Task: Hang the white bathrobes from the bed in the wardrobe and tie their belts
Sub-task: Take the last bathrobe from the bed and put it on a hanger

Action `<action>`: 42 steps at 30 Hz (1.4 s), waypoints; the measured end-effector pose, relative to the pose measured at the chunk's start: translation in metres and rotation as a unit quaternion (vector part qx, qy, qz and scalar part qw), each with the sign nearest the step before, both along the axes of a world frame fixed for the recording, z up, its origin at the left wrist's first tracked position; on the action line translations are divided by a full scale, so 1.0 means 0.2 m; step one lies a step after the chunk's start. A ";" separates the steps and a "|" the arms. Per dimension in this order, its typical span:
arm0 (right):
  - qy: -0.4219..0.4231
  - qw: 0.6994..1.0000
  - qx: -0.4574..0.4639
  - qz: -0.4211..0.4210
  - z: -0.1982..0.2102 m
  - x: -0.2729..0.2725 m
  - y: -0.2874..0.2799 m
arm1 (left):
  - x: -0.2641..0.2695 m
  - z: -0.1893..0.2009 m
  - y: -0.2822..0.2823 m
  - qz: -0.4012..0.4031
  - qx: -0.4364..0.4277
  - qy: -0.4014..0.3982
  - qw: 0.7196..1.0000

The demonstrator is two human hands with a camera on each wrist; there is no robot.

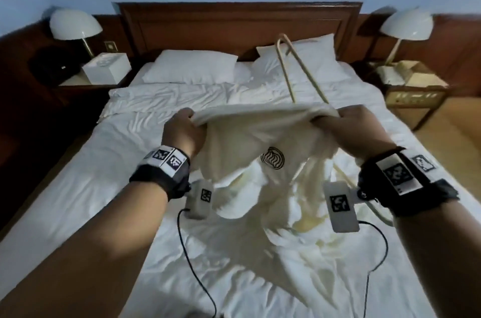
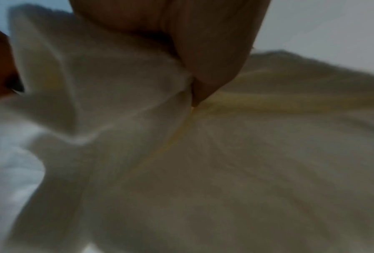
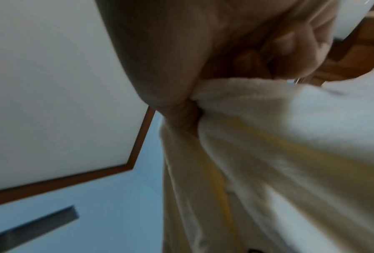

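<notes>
A white bathrobe (image 1: 250, 140) with a round black logo hangs lifted over the bed (image 1: 78, 187), its lower part still bunched on the sheet. My left hand (image 1: 182, 127) grips its upper edge on the left, and my right hand (image 1: 348, 125) grips the edge on the right, stretching it between them. In the left wrist view my left hand (image 2: 199, 56) pinches the bathrobe (image 2: 246, 162). In the right wrist view my right hand (image 3: 181, 89) clutches the bathrobe (image 3: 279, 137). A wooden hanger (image 1: 289, 67) lies on the bed behind the robe.
Two pillows (image 1: 192, 67) lean at the dark wooden headboard (image 1: 234, 23). Nightstands with white dome lamps (image 1: 74, 23) stand on both sides; the left one carries a white box (image 1: 106, 67). Wooden floor (image 1: 447, 130) shows to the right of the bed.
</notes>
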State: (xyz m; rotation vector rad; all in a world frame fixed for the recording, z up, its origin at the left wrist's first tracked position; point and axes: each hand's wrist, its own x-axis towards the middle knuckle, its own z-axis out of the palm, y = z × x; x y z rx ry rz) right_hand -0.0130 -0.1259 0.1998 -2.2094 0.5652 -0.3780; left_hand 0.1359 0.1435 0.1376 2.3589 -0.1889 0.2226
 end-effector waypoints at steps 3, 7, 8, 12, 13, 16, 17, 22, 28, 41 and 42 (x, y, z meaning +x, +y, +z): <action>0.049 0.992 -0.023 -0.110 -0.08 -0.22 -0.44 | -0.09 0.12 -0.51 -0.106 -0.126 0.025 0.986; 0.185 0.966 -0.061 -0.170 -0.34 -0.60 -0.91 | -0.30 -0.06 -0.97 -0.312 -0.057 0.119 0.941; 0.204 0.960 -0.074 -0.177 -0.39 -0.70 -0.99 | -0.35 -0.16 -1.04 -0.320 -0.008 0.121 0.940; 0.158 0.965 -0.125 -0.166 -0.60 -0.95 -1.11 | -0.47 -0.62 -1.12 -0.300 0.116 0.220 0.921; 0.136 0.971 -0.115 -0.157 -0.66 -1.00 -1.12 | -0.50 -0.72 -1.13 -0.296 0.144 0.245 0.912; 0.130 0.979 -0.064 -0.142 -0.84 -1.07 -1.09 | -0.60 -0.98 -1.10 -0.305 0.200 0.289 0.885; 0.136 0.980 -0.050 -0.135 -0.90 -1.07 -1.08 | -0.62 -1.03 -1.09 -0.310 0.214 0.296 0.878; 0.220 0.969 -0.001 -0.112 -1.17 -1.04 -0.98 | -0.61 -1.23 -1.02 -0.278 0.250 0.345 0.861; 0.282 0.952 0.041 -0.112 -1.32 -1.02 -0.92 | -0.46 -1.36 -1.09 -0.302 0.324 0.292 0.848; 0.365 0.913 -0.031 -0.177 -1.39 -1.33 -0.91 | -0.47 -1.40 -1.53 -0.344 0.357 0.180 0.849; 0.368 0.915 -0.033 -0.159 -1.37 -1.33 -0.90 | -0.45 -1.33 -1.55 -0.320 0.302 0.197 0.876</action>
